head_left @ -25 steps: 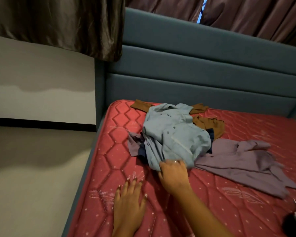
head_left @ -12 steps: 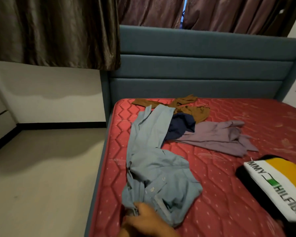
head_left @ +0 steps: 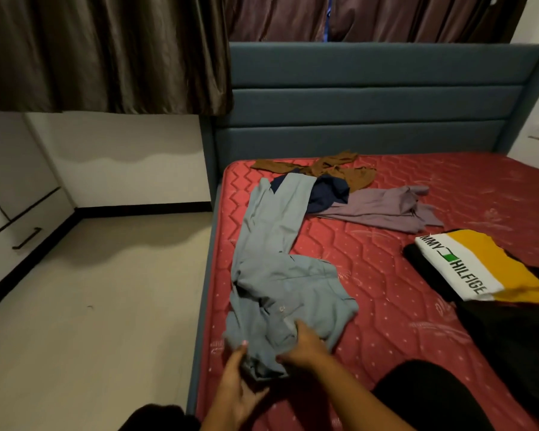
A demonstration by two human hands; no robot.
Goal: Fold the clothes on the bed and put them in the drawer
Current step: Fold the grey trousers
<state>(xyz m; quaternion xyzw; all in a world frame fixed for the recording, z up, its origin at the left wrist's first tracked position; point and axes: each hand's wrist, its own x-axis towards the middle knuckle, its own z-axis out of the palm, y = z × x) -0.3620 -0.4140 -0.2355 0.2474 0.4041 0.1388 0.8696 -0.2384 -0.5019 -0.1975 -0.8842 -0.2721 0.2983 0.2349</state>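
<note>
Red quilted mattress (head_left: 386, 306) bearing a light blue button shirt (head_left: 277, 290) stretched along its left edge, the near end bunched at both hands: left hand (head_left: 234, 387) pinches the hem, right hand (head_left: 302, 343) clutches a fold just beside. Bare mattress opens rightward; purple garment (head_left: 380, 206) and folded yellow-and-white shirt (head_left: 467, 265) lie well apart from it; pale floor (head_left: 106, 290) flanks the left.
</note>
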